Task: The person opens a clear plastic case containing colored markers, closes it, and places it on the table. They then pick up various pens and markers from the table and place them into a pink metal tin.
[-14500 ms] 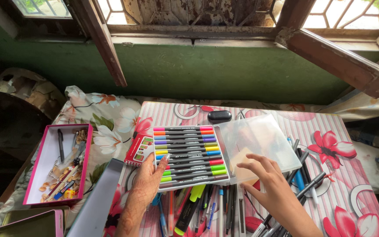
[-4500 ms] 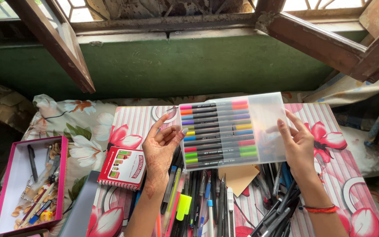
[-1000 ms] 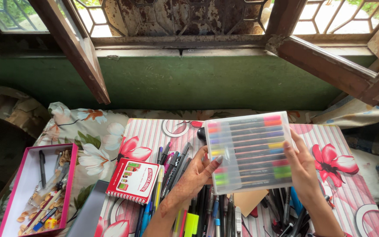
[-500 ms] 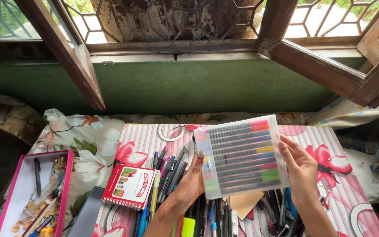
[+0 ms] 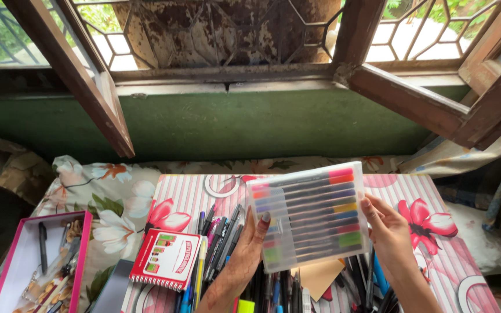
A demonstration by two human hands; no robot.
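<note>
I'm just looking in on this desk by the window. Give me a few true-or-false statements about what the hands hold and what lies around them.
1. Both hands hold the marker case: left hand, right hand, clear case of coloured markers. True.
2. The case lid is open. False: it is closed over the markers.
3. A red spiral notebook lies left of the left hand. True.
4. The pink-edged box on the left is empty. False: it holds a black pen and small items.
5. Loose pens lie on the striped floral table. True.
</note>
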